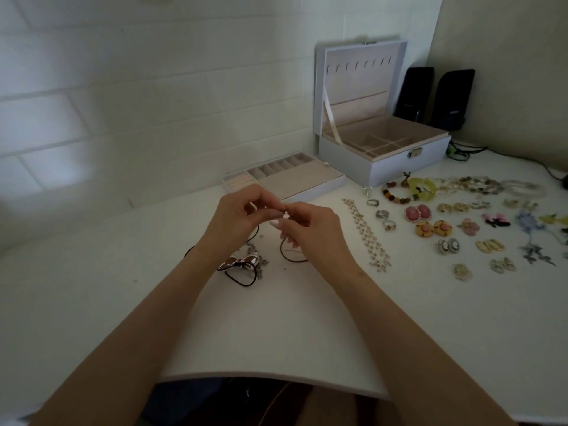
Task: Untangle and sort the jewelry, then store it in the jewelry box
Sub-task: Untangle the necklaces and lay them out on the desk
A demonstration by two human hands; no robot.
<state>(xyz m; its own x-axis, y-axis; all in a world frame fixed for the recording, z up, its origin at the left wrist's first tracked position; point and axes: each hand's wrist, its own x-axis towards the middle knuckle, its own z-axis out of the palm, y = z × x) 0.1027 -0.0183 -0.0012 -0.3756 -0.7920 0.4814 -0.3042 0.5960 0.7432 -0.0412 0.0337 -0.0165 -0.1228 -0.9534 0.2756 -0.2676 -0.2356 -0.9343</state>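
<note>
My left hand (238, 218) and my right hand (310, 229) meet above the white table (276, 327), fingertips pinching a small metal piece on a dark cord necklace (289, 252). The cord hangs down from my fingers to a tangle of silver chain and shiny pendants (244, 262) lying below my left wrist. The white jewelry box (384, 149) stands open at the back, its lid upright and its compartments bare. Its removable tray (285, 178) sits on the table to the left of the box.
Sorted jewelry lies to the right: a gold link chain (367, 236), three rings (382, 214), beaded bracelets (399, 190), several pairs of earrings (433, 227), and a blue-grey necklace (530, 238). Two black speakers (436, 96) stand behind the box. The table edge runs near my lap.
</note>
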